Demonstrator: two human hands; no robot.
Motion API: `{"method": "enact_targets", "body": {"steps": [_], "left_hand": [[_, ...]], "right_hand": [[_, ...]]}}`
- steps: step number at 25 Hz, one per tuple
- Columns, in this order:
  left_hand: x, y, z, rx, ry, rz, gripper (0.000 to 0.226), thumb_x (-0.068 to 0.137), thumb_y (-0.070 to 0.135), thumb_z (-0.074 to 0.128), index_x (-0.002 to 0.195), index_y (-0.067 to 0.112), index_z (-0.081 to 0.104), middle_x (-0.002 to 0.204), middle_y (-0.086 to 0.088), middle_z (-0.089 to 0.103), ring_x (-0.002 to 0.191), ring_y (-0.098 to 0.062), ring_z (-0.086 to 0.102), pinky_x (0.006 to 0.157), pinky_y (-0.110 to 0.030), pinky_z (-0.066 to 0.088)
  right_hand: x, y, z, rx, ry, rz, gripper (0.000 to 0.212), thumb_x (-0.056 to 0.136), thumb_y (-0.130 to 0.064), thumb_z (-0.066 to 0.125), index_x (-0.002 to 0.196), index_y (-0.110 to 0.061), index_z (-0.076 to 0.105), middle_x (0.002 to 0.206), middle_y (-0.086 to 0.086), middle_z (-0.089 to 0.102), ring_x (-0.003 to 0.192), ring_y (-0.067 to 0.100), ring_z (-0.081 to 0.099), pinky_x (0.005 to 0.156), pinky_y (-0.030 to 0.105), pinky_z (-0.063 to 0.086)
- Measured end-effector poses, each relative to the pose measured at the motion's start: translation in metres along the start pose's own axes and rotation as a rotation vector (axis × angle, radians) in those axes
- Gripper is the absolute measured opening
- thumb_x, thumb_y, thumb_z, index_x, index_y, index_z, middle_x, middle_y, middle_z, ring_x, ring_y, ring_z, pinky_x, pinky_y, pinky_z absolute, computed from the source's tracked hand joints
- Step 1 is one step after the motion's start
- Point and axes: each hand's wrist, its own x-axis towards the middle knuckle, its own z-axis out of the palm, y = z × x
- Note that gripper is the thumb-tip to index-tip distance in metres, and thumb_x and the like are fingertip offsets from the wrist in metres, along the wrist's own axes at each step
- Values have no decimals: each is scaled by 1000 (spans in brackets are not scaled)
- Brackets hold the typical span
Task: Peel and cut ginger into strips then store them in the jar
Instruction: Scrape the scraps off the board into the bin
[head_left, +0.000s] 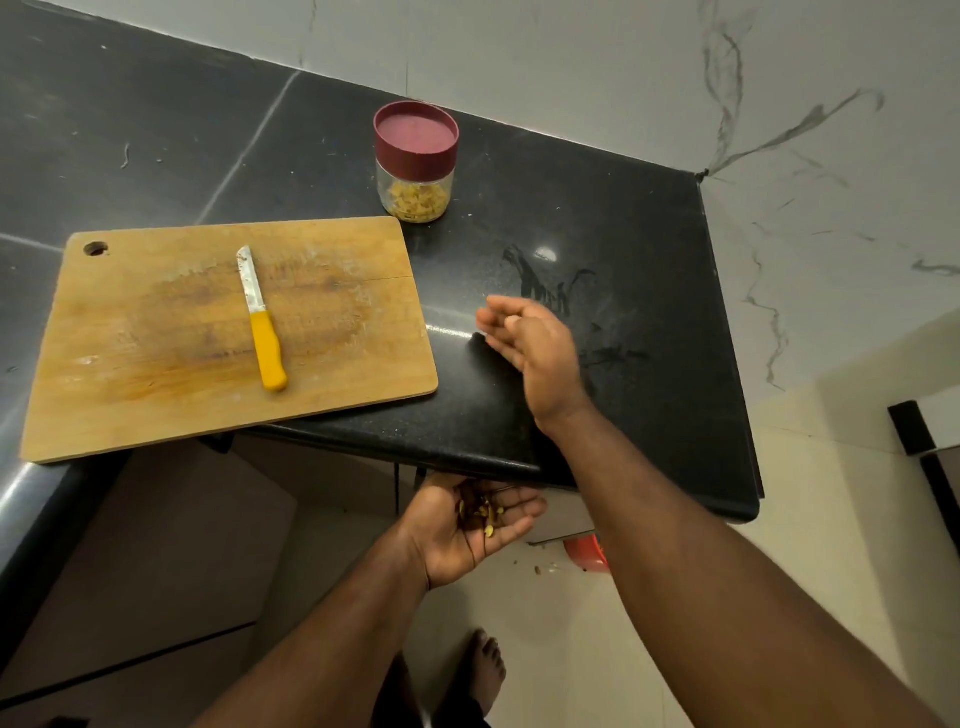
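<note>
A clear jar (415, 195) with a maroon lid (415, 136) stands on the black counter (649, 249) behind the wooden cutting board (156, 364); yellow ginger strips lie in its bottom. A knife with a yellow handle (267, 349) lies on the board, blade pointing away. My left hand (470, 530) is cupped palm up just below the counter's front edge, with ginger scraps (480, 512) lying in the palm. My right hand (530, 343) hovers edge-on above the counter right of the board, fingers relaxed and holding nothing.
The board overhangs the counter's front edge at its near left corner. Wet smears mark the counter right of the board. A marble wall backs the counter. Below lie a tiled floor with a few scraps, a red object (587, 553) and my bare foot (485, 670).
</note>
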Motion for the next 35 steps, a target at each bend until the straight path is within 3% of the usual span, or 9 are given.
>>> {"method": "enact_targets", "body": {"steps": [5, 8, 13, 18, 20, 23, 26, 29, 35], "left_hand": [[-3, -1, 4, -26, -8, 71, 48, 99, 38, 43, 96, 4, 76, 97, -15, 75, 85, -26, 75, 69, -38, 63], [-8, -7, 10, -53, -7, 122, 55, 103, 32, 36, 79, 13, 81, 86, -6, 76, 78, -17, 76, 58, -32, 59], [3, -25, 20, -18, 32, 93, 41, 101, 26, 41, 91, 5, 75, 87, -13, 72, 79, -26, 73, 85, -44, 54], [38, -87, 40, 13, 108, -36, 43, 95, 21, 41, 117, -3, 68, 101, -22, 70, 82, -31, 69, 86, -44, 53], [56, -117, 51, 15, 167, -62, 40, 96, 20, 41, 115, -3, 68, 109, -23, 70, 92, -33, 68, 92, -45, 50], [91, -169, 83, 54, 240, -64, 35, 96, 18, 43, 109, -2, 68, 110, -21, 70, 96, -31, 68, 98, -43, 48], [138, -215, 128, 112, 332, -25, 29, 94, 14, 48, 97, -1, 73, 96, -19, 72, 81, -27, 71, 78, -36, 53], [185, -241, 166, 116, 381, 3, 27, 95, 15, 50, 92, 1, 73, 90, -17, 71, 79, -25, 69, 75, -33, 53], [303, -269, 185, 312, 432, 40, 35, 102, 31, 48, 124, 10, 66, 103, -4, 77, 101, -18, 69, 86, -29, 51]], "right_hand": [[-75, 17, 20, -22, -133, 38, 40, 89, -17, 44, 123, -6, 61, 110, 13, 69, 106, 23, 66, 95, 39, 53], [-118, 17, 8, 43, -180, 109, 36, 89, -13, 44, 118, -5, 64, 103, 17, 71, 101, 28, 68, 90, 41, 56], [-153, 35, -34, 103, 218, 94, 24, 92, -2, 50, 108, -6, 69, 95, 15, 73, 95, 31, 70, 85, 39, 57], [-199, 87, -83, 123, 631, 264, 22, 90, 4, 57, 98, -10, 72, 90, 10, 75, 92, 27, 71, 88, 45, 56], [-210, 107, -111, 115, 736, 345, 20, 89, -2, 61, 94, -17, 74, 90, 5, 75, 91, 23, 71, 90, 47, 55], [-221, 133, -162, 129, 839, 430, 22, 87, -1, 61, 91, -19, 75, 90, 0, 75, 91, 19, 70, 88, 42, 55], [-216, 154, -220, 159, 889, 462, 30, 87, 7, 55, 91, -16, 74, 87, 0, 75, 86, 19, 70, 75, 28, 56], [-196, 179, -274, 249, 901, 486, 31, 88, 5, 54, 93, -18, 75, 90, 2, 75, 90, 22, 70, 83, 38, 57], [-140, 251, -382, 277, 877, 665, 32, 89, -5, 53, 107, -24, 70, 115, -1, 69, 107, 18, 64, 99, 40, 50]]}}
